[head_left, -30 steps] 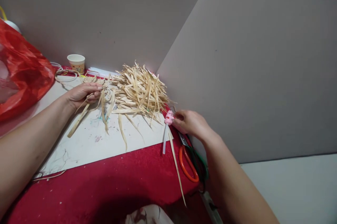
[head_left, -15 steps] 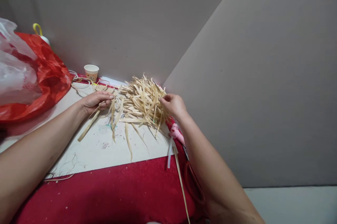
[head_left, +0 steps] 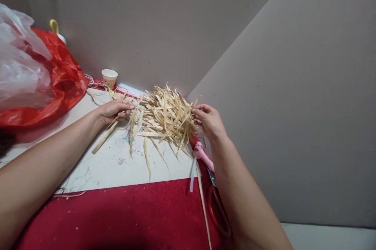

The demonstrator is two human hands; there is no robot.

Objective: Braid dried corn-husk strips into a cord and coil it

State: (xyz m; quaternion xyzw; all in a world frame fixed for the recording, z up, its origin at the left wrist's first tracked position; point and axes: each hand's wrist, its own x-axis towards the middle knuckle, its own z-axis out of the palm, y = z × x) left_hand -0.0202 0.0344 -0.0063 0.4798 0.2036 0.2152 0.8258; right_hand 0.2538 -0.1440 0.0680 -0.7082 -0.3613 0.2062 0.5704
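Note:
A heap of pale dried straw strips (head_left: 167, 115) lies on a white board (head_left: 117, 163) over a red cloth (head_left: 132, 214). My left hand (head_left: 116, 109) rests at the heap's left edge, fingers curled round a few long strips that trail toward me. My right hand (head_left: 208, 118) is at the heap's right edge, fingers pinched on strips there. A pink object (head_left: 201, 154) with a white strip lies just below my right wrist.
Orange-handled scissors (head_left: 217, 211) lie under my right forearm. A paper cup (head_left: 109, 78) and wire rings (head_left: 95, 87) stand at the back. A red and clear plastic bag (head_left: 38, 73) fills the left. A grey partition (head_left: 293, 105) walls the right side.
My right hand let go of the pink object, moved up to the right side of the straw heap and pinched strips there. My left hand stayed on its strips.

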